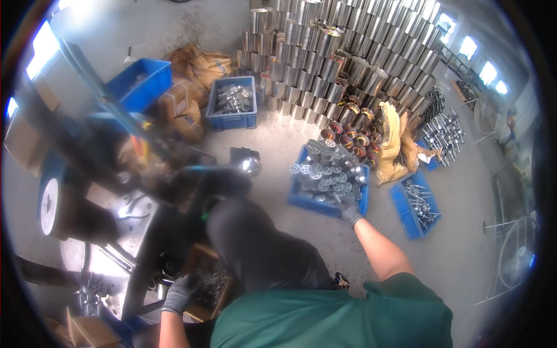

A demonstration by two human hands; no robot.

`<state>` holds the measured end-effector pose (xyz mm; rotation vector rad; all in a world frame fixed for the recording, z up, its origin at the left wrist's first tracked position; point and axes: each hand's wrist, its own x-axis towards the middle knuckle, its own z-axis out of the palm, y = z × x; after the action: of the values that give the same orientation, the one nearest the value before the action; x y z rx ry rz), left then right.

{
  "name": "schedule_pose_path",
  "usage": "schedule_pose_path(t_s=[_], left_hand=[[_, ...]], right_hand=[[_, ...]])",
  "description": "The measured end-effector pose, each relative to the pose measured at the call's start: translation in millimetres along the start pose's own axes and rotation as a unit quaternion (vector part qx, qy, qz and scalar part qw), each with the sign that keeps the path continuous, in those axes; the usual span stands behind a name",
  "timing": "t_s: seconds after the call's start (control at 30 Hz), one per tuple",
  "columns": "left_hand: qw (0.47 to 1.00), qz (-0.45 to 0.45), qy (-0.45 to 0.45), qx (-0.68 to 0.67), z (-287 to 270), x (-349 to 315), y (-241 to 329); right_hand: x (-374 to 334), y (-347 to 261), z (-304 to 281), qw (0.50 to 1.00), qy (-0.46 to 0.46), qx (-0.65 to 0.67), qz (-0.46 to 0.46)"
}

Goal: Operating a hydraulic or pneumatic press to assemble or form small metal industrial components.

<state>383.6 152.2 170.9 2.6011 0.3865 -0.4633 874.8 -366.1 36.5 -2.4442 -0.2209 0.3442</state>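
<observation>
My right hand [350, 213], in a grey glove, reaches over the front rim of a blue bin [318, 204]. Its fingertips touch or nearly touch the heaped silver metal parts [331, 171], which have round, spoked ends. The fingers blend into the parts, so their grip is unclear. Low on the left, my left hand [181, 293], also gloved, is curled beside the metal machine table [139, 232]. What it holds, if anything, is hidden. Close by it, a brown box [204, 253] contains many small metal pieces.
Stacked metal cylinders [354, 52] form a tall wall behind the bin. Another blue bin [413, 203] with shafted parts stands right, and a blue crate [232, 101] of metal parts stands behind. Brown sacking [390, 145] lies beside copper-wound cores [354, 139]. A dark machine [191, 185] fills the left.
</observation>
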Motion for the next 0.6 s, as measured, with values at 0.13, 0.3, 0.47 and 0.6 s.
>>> schedule_pose_path(t_s=[0.13,0.3,0.47,0.6], left_hand=[[0.999,-0.015,-0.032,0.023,-16.0,0.3,15.6],[0.999,-0.026,-0.023,0.026,7.3,-7.0,-11.6],[0.993,-0.104,-0.015,-0.059,9.6,-2.3,-12.5],[0.99,-0.132,-0.014,-0.056,-30.4,12.5,37.2]], right_hand=[[23.5,-6.0,-29.8,0.997,0.054,-0.05,-0.035],[53.7,-94.2,-62.1,0.979,0.0,-0.178,-0.096],[100.6,-153.5,-56.8,0.914,-0.095,-0.347,-0.188],[134.5,-152.0,-44.0,0.855,-0.172,-0.461,-0.165]])
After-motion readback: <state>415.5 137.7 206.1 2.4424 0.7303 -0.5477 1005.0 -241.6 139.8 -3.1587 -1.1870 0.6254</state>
